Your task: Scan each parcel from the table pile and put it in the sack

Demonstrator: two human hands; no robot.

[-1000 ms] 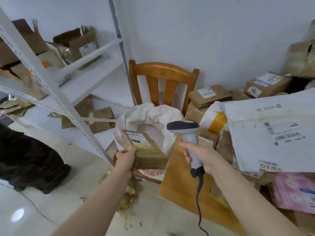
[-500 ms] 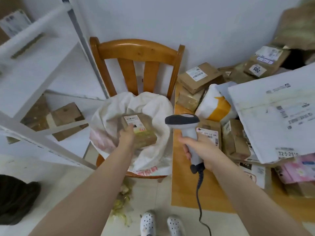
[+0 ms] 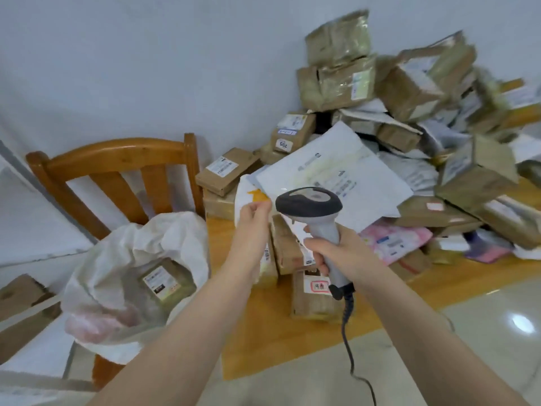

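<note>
Head view, single frame. The left hand is raised at the near-left edge of the parcel pile on the counter. Grip: thumb and forefinger pinched on the near corner of a white-and-yellow mailer. It reads as a pinch, though the fingertips are slightly blurred. The right hand has its grip clamped round the handle of the scanner. The scanner head points away toward the pile and its cable hangs down.

Key relation: the mailer sits just left of the scanner head, very close, and the left hand is the nearer one. Its far end is tucked under a large white mailer, so it probably has to be drawn out toward the person before it comes free. Its long axis cannot be judged, as too little shows.

The sack lies below and left of the left hand, mouth open, on a wooden chair just beside the counter. One labelled brown parcel is already inside.

Hidden or unclear:
- The mailer's label is not visible, and its body is largely behind the hand and scanner.
- The right side of the pile is motion-blurred and its labels are unreadable.
- The sack's depth is lost in its folds.
- The chair seat is covered.
</note>
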